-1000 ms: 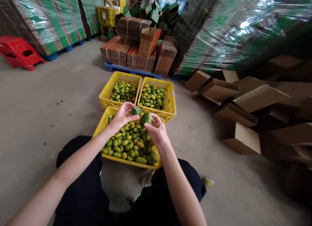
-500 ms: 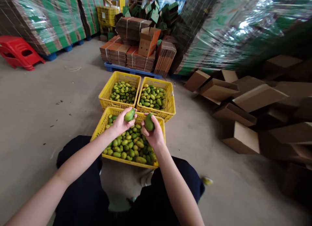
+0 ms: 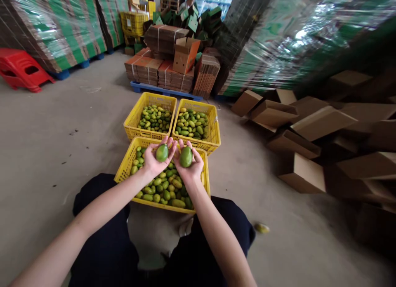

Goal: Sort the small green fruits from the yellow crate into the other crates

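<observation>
Palm up, my left hand (image 3: pixel 151 160) holds a green mango (image 3: pixel 162 153) with its fingers loosely curled around it. Beside it my right hand (image 3: pixel 193 170), also palm up, cradles a second green mango (image 3: pixel 186 156). Both hands are above the near yellow crate (image 3: pixel 163 206), their fingertips close together. Many green and yellowish mangoes (image 3: pixel 167 195) fill that crate, partly hidden under my hands and forearms. Just beyond stand two more yellow crates of mangoes, one at the left (image 3: pixel 131 125) and one at the right (image 3: pixel 213 134).
Flattened cartons (image 3: pixel 142 70) lie stacked on a blue pallet (image 3: pixel 161 89) behind the crates. Open cardboard boxes (image 3: pixel 309 171) are heaped at the right. A red stool (image 3: pixel 23 70) stands far left. One mango (image 3: pixel 261 228) lies on the floor. A person (image 3: pixel 189 0) is at the back.
Both hands have turned palm up and come closer together, each keeping its mango. The fingers have loosened, showing more of the fruit. The view has shifted slightly.
</observation>
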The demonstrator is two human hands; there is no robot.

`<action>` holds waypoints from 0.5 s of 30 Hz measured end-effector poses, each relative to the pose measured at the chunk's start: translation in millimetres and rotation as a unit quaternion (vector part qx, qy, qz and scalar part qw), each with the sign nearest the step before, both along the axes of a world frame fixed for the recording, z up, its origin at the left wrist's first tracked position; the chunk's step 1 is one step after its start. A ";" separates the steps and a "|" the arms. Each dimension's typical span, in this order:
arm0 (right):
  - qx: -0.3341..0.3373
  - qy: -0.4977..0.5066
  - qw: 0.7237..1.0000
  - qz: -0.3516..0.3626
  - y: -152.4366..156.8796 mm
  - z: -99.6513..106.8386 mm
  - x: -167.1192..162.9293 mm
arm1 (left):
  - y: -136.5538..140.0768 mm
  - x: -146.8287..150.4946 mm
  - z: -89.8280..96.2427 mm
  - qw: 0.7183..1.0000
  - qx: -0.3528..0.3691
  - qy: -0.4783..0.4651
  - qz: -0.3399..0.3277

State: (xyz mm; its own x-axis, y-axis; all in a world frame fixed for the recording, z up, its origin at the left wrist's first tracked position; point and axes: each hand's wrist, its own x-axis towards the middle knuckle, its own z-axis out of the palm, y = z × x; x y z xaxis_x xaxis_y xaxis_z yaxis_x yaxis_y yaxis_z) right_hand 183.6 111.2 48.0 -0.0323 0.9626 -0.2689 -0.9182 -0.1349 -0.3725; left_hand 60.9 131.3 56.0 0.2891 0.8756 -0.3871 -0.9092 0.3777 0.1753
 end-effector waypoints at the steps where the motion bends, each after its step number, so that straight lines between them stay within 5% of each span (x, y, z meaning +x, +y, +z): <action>1: -0.002 0.002 1.000 0.000 -0.5 0.1 -0.6 | 0.0 1.3 -1.6 1.000 -0.002 0.001 0.003; 15: -0.031 0.007 0.999 -0.007 0.2 -0.7 7.9 | 14.7 -13.5 -0.8 0.999 0.002 0.042 0.016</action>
State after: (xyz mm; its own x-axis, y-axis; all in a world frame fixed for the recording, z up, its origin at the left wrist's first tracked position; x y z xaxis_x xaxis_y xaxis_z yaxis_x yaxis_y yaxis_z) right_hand 191.5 111.4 47.4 -0.0237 0.9447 -0.3271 -0.9253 -0.1447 -0.3506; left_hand 47.4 146.0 55.2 0.2282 0.8854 -0.4050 -0.9026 0.3483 0.2530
